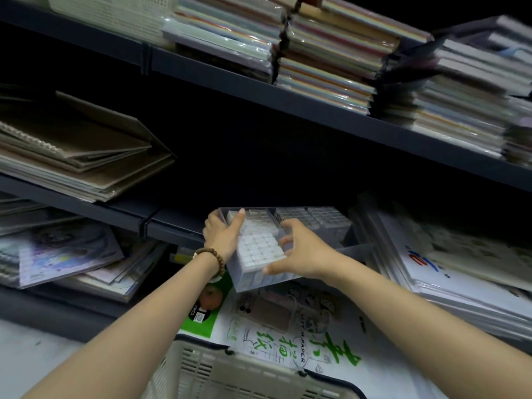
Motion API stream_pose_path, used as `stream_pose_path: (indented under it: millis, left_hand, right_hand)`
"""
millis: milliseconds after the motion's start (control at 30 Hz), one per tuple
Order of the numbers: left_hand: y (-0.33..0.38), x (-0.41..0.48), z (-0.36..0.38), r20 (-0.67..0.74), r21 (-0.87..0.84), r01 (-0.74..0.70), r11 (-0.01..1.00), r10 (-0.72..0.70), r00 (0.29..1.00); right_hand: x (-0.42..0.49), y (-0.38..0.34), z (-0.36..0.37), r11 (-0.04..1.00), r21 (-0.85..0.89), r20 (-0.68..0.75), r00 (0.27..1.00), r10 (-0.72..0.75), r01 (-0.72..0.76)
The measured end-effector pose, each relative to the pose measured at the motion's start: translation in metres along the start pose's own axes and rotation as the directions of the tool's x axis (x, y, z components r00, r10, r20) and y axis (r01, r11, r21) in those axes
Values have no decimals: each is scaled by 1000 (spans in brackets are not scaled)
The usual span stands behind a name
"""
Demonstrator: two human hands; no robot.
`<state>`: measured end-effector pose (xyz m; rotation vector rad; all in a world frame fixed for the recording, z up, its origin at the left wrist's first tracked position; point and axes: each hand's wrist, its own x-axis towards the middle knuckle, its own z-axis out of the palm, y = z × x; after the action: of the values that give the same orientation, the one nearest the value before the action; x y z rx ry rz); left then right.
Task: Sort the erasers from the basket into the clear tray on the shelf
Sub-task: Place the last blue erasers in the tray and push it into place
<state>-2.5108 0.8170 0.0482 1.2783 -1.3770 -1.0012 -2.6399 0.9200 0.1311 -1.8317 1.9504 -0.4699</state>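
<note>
Head view, looking along both bare forearms toward dark shelving. The clear tray (254, 280) sits in the middle of the picture, its near end jutting out past the shelf edge (172, 224) and tipped so the open top faces the camera. I cannot tell whether its far end rests on the shelf board. White erasers (259, 249) fill the tray in tight rows, packed side by side up to the rim.

The left hand (223, 234) grips the tray's left wall, with one digit hooked over the rim and lying on the erasers at the far end. A brown bead bracelet (214, 256) circles that wrist, just left of the tray's near corner. The right hand (305, 254) holds the tray's right side: its thumb presses on the near wall and its fingers curl over the right rim.

Just right of the tray, touching or nearly so, stands a second clear box (316, 218) of pale erasers. Below the tray lies a white paper pack (288, 341) printed with green characters, and nearer the camera than that is the cream basket (218, 372) with a dark rim; its contents are out of view. Brown sketchbooks (80, 151) are stacked up and to the left of the tray. Piles of coloured paper (325, 67) lie on the board high above it.
</note>
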Motion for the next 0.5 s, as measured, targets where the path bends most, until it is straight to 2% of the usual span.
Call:
stream_pose_path:
  millis: [100, 167, 233, 267, 333, 400, 500]
  left_hand:
    - [-1, 1, 0, -3, -21, 35, 999, -35, 999]
    - [-2, 3, -2, 28, -51, 32, 998, -30, 999]
    - [-1, 3, -5, 54, -87, 12, 996, -7, 998]
    - [0, 3, -7, 66, -89, 3, 996, 3, 998]
    - [-1, 1, -9, 84, -64, -16, 998, 21, 996]
    - [-3, -4, -12, 94, -5, -29, 1000, 29, 995]
    - [-3, -14, -28, 125, 87, -46, 995, 35, 992]
  right_hand:
    - [-10, 8, 1, 988, 151, -56, 998, -19, 27]
    - [-22, 20, 9, 978, 205, -232, 973, 2, 47]
    - [-37, 28, 27, 937, 348, -361, 923, 132, 2]
    - [-43, 29, 38, 894, 446, -336, 918, 210, -42]
    - [-45, 25, 59, 805, 580, -185, 944, 275, -121]
    - [-37, 16, 76, 791, 595, -113, 960, 255, -140]
    - [-24, 8, 84, 795, 593, -120, 962, 245, -129]
